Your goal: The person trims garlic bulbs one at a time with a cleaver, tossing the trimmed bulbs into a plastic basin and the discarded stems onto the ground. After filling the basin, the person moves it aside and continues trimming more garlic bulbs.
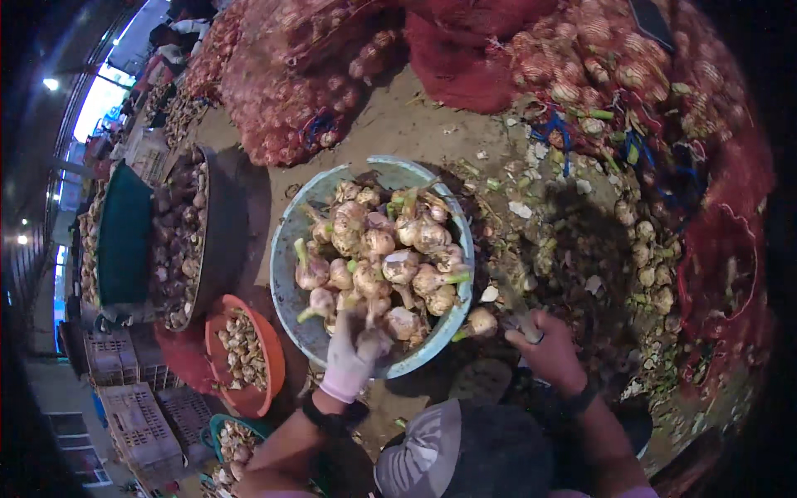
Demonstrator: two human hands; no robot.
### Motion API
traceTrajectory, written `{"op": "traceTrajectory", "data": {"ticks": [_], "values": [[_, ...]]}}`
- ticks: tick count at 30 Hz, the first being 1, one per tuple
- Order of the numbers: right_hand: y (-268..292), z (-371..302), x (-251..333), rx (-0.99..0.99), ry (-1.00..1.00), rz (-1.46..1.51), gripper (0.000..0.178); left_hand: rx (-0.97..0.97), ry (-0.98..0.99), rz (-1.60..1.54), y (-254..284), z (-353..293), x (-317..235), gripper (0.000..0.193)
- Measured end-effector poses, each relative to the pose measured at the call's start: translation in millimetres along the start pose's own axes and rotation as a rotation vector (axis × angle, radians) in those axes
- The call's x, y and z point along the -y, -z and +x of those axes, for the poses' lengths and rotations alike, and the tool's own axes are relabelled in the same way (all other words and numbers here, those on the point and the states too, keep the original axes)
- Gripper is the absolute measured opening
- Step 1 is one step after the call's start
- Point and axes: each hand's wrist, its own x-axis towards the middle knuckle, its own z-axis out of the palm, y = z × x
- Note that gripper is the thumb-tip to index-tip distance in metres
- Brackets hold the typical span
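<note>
A round pale-blue basin [283, 274] holds a heap of garlic bulbs [378, 242], several with cut green stems and soil on their skins. My left hand [349, 365], in a pale glove, reaches over the near rim. Its fingers and thumb are apart among the nearest bulbs, somewhat blurred. To the right of the basin, my bare right hand [551, 352] is closed around a knife [525, 325], its blade smeared by motion. One stemmed garlic bulb [480, 322] is between the basin's right rim and that hand.
Red mesh sacks of garlic [290, 91] line the far side and right. Trimmings and peel [519, 209] litter the ground on the right. Leftward are an orange basin [272, 357] of garlic pieces, a large tub [217, 224] of bulbs, and plastic crates [143, 432]. A cap [465, 452] shows below.
</note>
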Motion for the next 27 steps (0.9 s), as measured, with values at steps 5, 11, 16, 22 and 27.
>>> {"op": "traceTrajectory", "data": {"ticks": [5,11,16,22,27], "values": [[-6,-6,33,-0.018,0.4,-0.233,0.026,0.137,0.321,-0.457,-29,0,-39,0.027],[-9,-7,50,-0.073,0.57,-0.313,0.024,-0.022,-0.254,0.211,-59,-1,-55,0.02],[-8,-8,42,-0.184,0.545,-0.234,0.021,-0.122,-0.383,0.242,-78,0,-72,0.024],[-9,-7,26,-0.088,0.359,-0.19,0.018,-0.146,-0.668,0.828,-87,8,-52,0.024],[-31,-15,-23,-0.126,0.364,-0.12,0.034,0.066,-0.611,1.143,-100,1,-42,0.027]]}}
